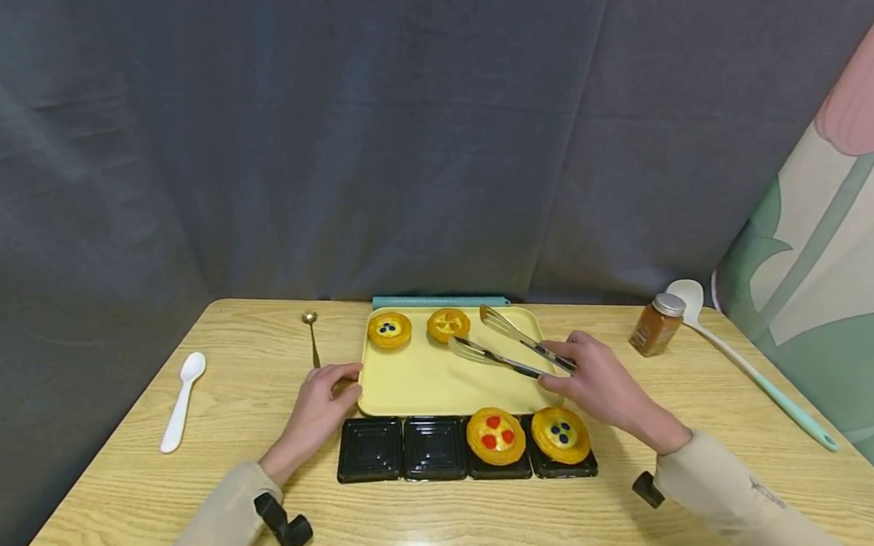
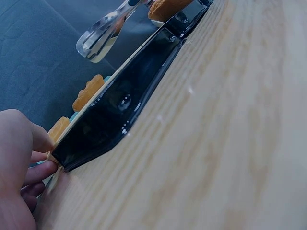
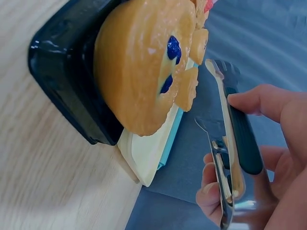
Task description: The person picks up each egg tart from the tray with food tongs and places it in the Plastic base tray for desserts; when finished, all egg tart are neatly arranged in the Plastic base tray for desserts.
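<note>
My right hand [image 1: 594, 378] holds a pair of metal tongs [image 1: 521, 358] with dark grips, thumb on one side and fingers on the other. Their two ends stand spread over the yellow tray [image 1: 414, 383], nothing between them. One end is near a tart with orange-yellow topping [image 1: 448, 326]; a blueberry-topped tart [image 1: 390, 330] sits at the tray's back left. At the tray's left edge, my left hand [image 1: 323, 407] grips the rim. In front lies a row of black plastic compartments [image 1: 370, 450], the two right ones holding a red-topped tart [image 1: 495, 436] and another blueberry tart [image 1: 560, 435].
On the left lie a white spoon [image 1: 182, 403] and a small gold spoon [image 1: 311, 335]. A teal box [image 1: 442, 301] lies behind the tray. At right stand a spice jar [image 1: 656, 325] and a long-handled ladle-like spoon [image 1: 759, 374]. Dark curtain [image 1: 369, 143] hangs behind.
</note>
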`<state>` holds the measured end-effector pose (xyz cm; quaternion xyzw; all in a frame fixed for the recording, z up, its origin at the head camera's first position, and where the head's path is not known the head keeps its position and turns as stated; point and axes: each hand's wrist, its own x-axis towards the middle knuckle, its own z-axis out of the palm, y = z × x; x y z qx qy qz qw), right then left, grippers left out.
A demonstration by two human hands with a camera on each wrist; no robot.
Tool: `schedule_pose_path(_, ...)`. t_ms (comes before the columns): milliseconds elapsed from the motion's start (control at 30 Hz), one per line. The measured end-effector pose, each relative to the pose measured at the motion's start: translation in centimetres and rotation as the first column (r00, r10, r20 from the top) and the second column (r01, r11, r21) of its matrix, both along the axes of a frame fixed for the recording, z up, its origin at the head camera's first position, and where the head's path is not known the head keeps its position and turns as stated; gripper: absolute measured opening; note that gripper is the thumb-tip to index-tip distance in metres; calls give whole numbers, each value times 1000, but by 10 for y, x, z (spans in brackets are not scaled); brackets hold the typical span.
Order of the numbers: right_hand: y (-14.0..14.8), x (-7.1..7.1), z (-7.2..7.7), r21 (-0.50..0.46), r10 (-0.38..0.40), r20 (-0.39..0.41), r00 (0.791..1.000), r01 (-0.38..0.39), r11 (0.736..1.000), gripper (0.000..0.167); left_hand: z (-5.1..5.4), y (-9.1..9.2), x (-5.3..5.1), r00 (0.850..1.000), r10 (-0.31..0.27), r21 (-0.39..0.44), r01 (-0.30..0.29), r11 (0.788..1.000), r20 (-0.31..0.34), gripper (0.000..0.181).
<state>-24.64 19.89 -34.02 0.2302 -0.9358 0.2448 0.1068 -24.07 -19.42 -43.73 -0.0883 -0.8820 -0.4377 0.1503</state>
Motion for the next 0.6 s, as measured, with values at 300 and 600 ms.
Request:
schedule_pose_path(300, -8, -9, -4, 8, -13, 45, 999, 13, 1000, 49, 1, 0, 1, 1000, 0, 7, 0, 1000, 6, 37)
schedule_pose_path(600, -11, -16, -7, 13, -7, 51, 999, 6, 1000, 49, 1, 1, 1, 1000, -1, 9, 1, 1000, 0, 36)
